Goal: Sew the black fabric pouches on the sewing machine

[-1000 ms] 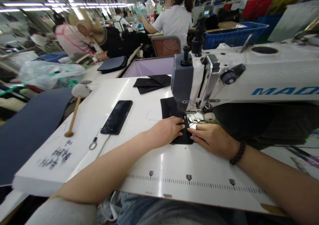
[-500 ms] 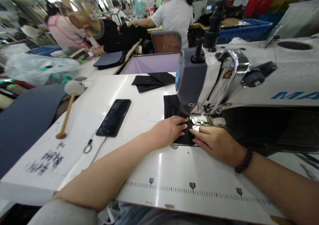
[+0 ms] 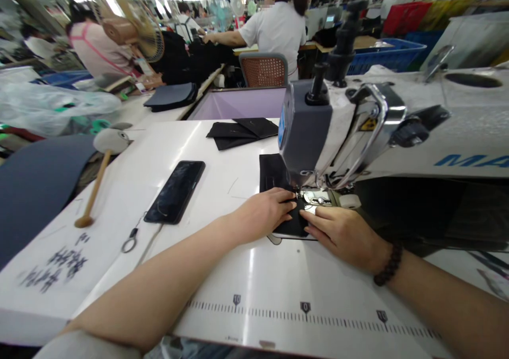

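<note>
A black fabric piece [image 3: 274,169] lies on the sewing machine's bed, partly under the machine head [image 3: 304,131]. My left hand [image 3: 267,213] rests on it, palm down, its fingers stretched toward the needle area. From the other side, the fingertips of my right hand [image 3: 345,234] press on the fabric's right edge beside the metal needle plate [image 3: 318,198]. The right fingers are extended and lie low over the bed. A dark beaded bracelet [image 3: 389,263] circles the right wrist. The needle tip and the fabric under the presser foot are hard to make out.
Several black fabric pieces [image 3: 242,132] lie behind the work. Left are a phone [image 3: 175,192] with a ring strap, a mallet [image 3: 97,184] and handwritten marks on the white surface. A ruler scale [image 3: 270,313] runs along the front edge. Co-workers sit beyond, near a chair [image 3: 263,70].
The camera view has shifted slightly, so the scene sits a little lower. Both hands stay at nearly the same spots on the black fabric, which shows no clear movement.
</note>
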`<state>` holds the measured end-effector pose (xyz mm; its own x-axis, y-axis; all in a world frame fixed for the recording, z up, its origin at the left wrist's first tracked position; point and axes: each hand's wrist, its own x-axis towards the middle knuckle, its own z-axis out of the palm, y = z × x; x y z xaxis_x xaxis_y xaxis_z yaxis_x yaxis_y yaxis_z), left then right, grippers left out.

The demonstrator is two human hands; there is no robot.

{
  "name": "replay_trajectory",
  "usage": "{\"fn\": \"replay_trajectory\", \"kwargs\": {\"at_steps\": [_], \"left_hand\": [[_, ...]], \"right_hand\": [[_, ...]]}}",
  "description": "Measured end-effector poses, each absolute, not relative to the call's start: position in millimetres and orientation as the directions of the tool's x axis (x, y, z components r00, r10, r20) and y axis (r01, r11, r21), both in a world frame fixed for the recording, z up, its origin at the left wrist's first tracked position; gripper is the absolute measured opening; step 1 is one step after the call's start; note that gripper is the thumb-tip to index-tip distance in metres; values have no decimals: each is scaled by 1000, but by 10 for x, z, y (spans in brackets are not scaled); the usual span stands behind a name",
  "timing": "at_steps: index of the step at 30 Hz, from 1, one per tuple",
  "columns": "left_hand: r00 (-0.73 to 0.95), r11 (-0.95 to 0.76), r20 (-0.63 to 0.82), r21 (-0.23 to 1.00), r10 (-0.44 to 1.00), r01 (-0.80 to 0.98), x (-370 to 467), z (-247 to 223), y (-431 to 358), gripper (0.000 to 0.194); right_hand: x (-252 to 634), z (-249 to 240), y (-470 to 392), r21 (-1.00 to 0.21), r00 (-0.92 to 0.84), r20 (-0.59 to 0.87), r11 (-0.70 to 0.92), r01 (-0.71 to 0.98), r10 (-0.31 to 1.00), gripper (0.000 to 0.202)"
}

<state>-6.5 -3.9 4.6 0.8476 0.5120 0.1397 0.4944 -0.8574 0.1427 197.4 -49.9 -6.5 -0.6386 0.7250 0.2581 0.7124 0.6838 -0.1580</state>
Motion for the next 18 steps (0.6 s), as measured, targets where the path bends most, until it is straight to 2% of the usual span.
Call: {"fn": "replay_trajectory", "kwargs": {"at_steps": [7, 13, 18], "left_hand": [[844, -851, 127, 156, 521, 502, -71, 53, -30, 27], [842, -856, 158, 135, 517, 500, -70, 56, 2, 26], [929, -931, 122, 154, 350, 330, -80, 154, -78, 21]], "right_hand": [[1959, -45, -515, -203, -628, 256, 676, 709, 735, 25], [1952, -59, -493, -184, -609, 254, 655, 733, 752, 26], [1970, -6, -535, -165, -700, 302, 759, 630, 647, 28]]}}
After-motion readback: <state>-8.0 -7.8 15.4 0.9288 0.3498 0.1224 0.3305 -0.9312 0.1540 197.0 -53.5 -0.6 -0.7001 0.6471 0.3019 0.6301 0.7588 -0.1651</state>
